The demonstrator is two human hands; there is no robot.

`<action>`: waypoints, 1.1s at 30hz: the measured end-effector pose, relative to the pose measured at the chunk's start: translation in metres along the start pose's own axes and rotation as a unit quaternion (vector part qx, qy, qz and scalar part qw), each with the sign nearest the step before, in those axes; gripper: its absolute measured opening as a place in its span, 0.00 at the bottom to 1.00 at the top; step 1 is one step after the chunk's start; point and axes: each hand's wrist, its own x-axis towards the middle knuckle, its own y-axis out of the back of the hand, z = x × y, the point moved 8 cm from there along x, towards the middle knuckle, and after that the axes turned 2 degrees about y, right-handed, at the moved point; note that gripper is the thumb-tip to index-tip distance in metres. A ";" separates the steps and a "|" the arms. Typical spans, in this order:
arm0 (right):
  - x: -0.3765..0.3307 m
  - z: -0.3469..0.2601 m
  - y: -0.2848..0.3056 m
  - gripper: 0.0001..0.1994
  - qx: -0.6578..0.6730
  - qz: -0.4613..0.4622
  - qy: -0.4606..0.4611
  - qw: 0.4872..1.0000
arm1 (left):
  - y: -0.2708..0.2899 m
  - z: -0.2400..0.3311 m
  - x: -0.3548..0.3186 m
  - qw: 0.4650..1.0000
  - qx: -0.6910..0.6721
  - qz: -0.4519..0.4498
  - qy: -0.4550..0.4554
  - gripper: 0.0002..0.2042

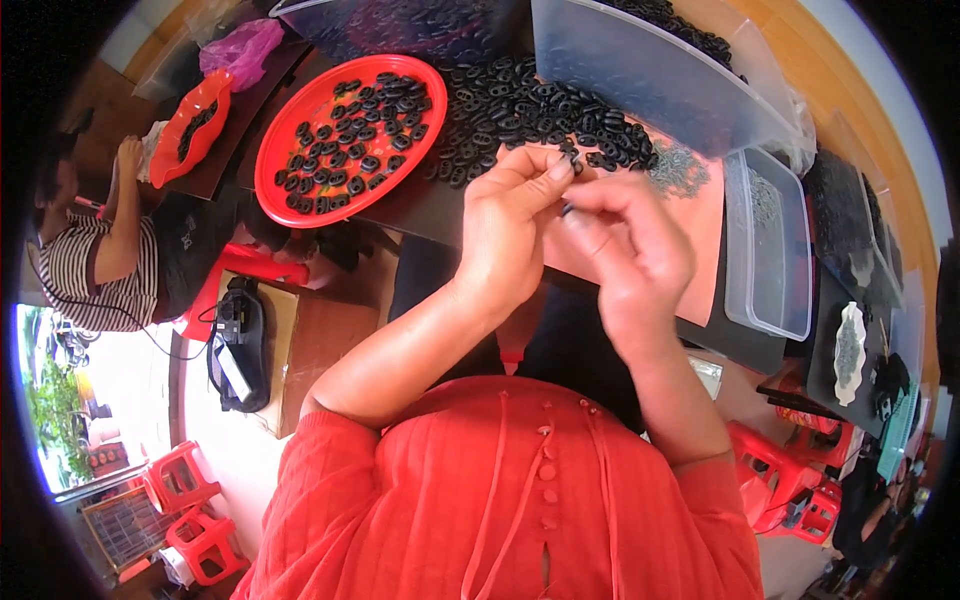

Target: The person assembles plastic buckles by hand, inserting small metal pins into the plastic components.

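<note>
- Nearest is the person's red top (pixel 545 490), with both bare forearms reaching forward from its sleeves and converging over the edge of the counter (pixel 425 212).
- A small black part (pixel 575 166) sits at the left fingertips, in front of the chest and above the counter. Fingers cover most of it, so which way it points and how its long axis lies cannot be told.
- The left hand (pixel 505 215) pinches this part between thumb and bent forefinger, its forearm slanting forward and rightward.
- The right hand (pixel 645 240) comes in from the right, slightly blurred, fingers curled and thumb angled toward the left fingertips; whether it grips anything is unclear.
- Beneath the hands lies a pink sheet (pixel 690 260), with a scatter of small metal pieces (pixel 680 168) on it; a clear plastic box (pixel 795 310) stands to the right.
- Leftward, a round red tray (pixel 268 175) carries oval black parts (pixel 345 140), their long axes turned various ways.
- Farther off, a heap of black parts (pixel 510 105) spreads before a large clear bin (pixel 640 75).
</note>
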 end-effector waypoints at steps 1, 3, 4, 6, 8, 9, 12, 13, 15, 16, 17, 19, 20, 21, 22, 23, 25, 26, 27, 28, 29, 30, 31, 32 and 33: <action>0.004 0.007 0.008 0.05 0.044 0.019 -0.056 0.997 | 0.001 0.008 -0.003 0.996 0.071 0.014 -0.046 0.07; 0.014 0.017 0.021 0.05 0.069 0.027 -0.107 0.992 | 0.000 0.011 -0.006 0.995 0.084 0.013 -0.054 0.07; 0.015 0.024 0.024 0.06 0.102 0.027 -0.131 0.986 | 0.000 0.014 -0.007 0.990 0.133 0.002 -0.055 0.07; 0.017 0.028 0.024 0.06 0.125 0.030 -0.152 0.980 | -0.001 0.015 -0.008 0.977 0.203 -0.003 -0.065 0.07; 0.018 0.033 0.025 0.06 0.150 0.033 -0.173 0.973 | -0.002 0.015 -0.010 0.975 0.216 0.001 -0.058 0.07; 0.017 0.036 0.024 0.06 0.160 0.031 -0.179 0.970 | -0.001 0.015 -0.010 0.972 0.228 0.007 -0.053 0.07; 0.017 0.040 0.023 0.06 0.178 0.020 -0.192 0.965 | -0.002 0.014 -0.011 0.974 0.222 -0.001 -0.053 0.06; 0.016 0.041 0.021 0.06 0.185 0.008 -0.197 0.963 | -0.002 0.014 -0.010 0.973 0.223 -0.002 -0.052 0.06; 0.016 0.042 0.022 0.06 0.188 0.003 -0.198 0.962 | -0.003 0.016 -0.009 0.965 0.248 -0.011 -0.078 0.05; 0.017 0.043 0.022 0.05 0.191 -0.003 -0.199 0.961 | -0.004 0.016 -0.009 0.965 0.249 -0.012 -0.078 0.05; 0.017 0.044 0.023 0.05 0.191 -0.002 -0.199 0.961 | -0.005 0.017 -0.009 0.965 0.252 -0.008 -0.075 0.05; 0.017 0.045 0.024 0.06 0.172 -0.015 -0.196 0.965 | -0.005 0.017 -0.009 0.964 0.256 -0.005 -0.073 0.05; 0.017 0.045 0.024 0.06 0.172 -0.014 -0.196 0.965 | -0.005 0.017 -0.009 0.961 0.266 -0.009 -0.075 0.05; 0.017 0.045 0.024 0.07 0.175 -0.020 -0.200 0.964 | -0.006 0.018 -0.009 0.958 0.276 -0.014 -0.076 0.05; 0.017 0.046 0.023 0.07 0.178 -0.025 -0.205 0.962 | -0.005 0.018 -0.009 0.958 0.277 -0.014 -0.076 0.05; 0.017 0.046 0.023 0.07 0.178 -0.025 -0.205 0.962 | -0.005 0.018 -0.009 0.956 0.285 -0.019 -0.075 0.05; 0.017 0.046 0.022 0.07 0.180 -0.029 -0.209 0.961 | -0.006 0.018 -0.008 0.953 0.293 -0.024 -0.074 0.04; 0.016 0.047 0.022 0.07 0.181 -0.028 -0.209 0.961 | -0.007 0.018 -0.008 0.952 0.294 -0.029 -0.074 0.05; 0.016 0.046 0.020 0.07 0.170 -0.041 -0.198 0.965 | -0.008 0.018 -0.009 0.952 0.296 -0.034 -0.075 0.05; 0.016 0.046 0.019 0.07 0.159 -0.055 -0.187 0.968 | -0.008 0.018 -0.009 0.952 0.296 -0.034 -0.075 0.05; 0.015 0.047 0.018 0.07 0.159 -0.055 -0.187 0.968 | -0.010 0.018 -0.009 0.951 0.298 -0.035 -0.076 0.05; 0.015 0.047 0.017 0.06 0.170 -0.041 -0.183 0.967 | -0.010 0.017 -0.010 0.950 0.299 -0.036 -0.077 0.05; 0.016 0.047 0.018 0.04 0.181 -0.027 -0.179 0.967 | -0.010 0.017 -0.010 0.950 0.299 -0.036 -0.077 0.05; 0.016 0.045 0.017 0.04 0.181 -0.027 -0.179 0.967 | -0.008 0.015 -0.011 0.954 0.290 -0.036 -0.072 0.05; 0.014 0.047 0.016 0.02 0.187 -0.025 -0.210 0.959 | -0.007 0.014 -0.011 0.957 0.280 -0.035 -0.068 0.05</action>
